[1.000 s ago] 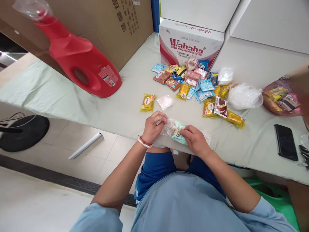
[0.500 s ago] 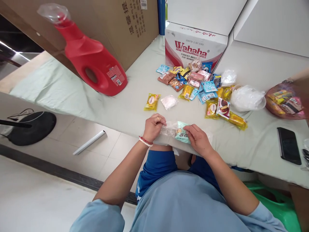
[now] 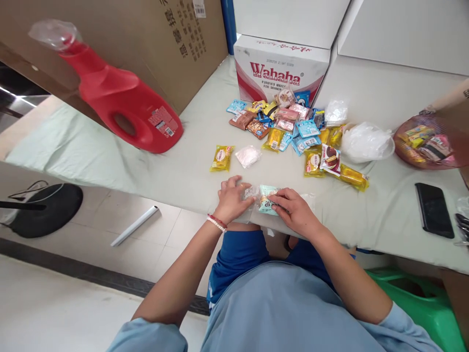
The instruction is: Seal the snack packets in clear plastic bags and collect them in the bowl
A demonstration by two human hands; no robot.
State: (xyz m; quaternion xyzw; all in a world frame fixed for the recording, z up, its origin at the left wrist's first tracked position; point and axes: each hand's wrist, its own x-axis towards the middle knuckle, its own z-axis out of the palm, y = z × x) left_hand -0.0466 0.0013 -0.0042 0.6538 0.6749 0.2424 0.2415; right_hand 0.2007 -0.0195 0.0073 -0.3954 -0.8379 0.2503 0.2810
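Observation:
At the table's near edge, a mint-green snack packet (image 3: 266,200) lies with a clear plastic bag (image 3: 251,192) around or against it. My right hand (image 3: 295,211) grips the packet's right part between thumb and fingers. Beside the packet's left end, my left hand (image 3: 233,199) curls its fingers and thumb round the bag's crumpled end. Part of the packet is hidden under my right fingers. Just beyond my hands are a yellow-wrapped snack (image 3: 222,158) and a folded clear plastic bag (image 3: 248,156).
Many wrapped snacks (image 3: 286,120) are heaped before a Wahaha carton (image 3: 282,68). A white plastic bag (image 3: 367,142), a red mesh basket (image 3: 399,146) and a phone (image 3: 435,209) are to the right. A red jug (image 3: 124,105) stands left, by a cardboard box (image 3: 146,44).
My left hand has gone from a pinch on the stretched bag to fingers curled round its bunched end. My right hand stays on the packet. The view has shifted slightly.

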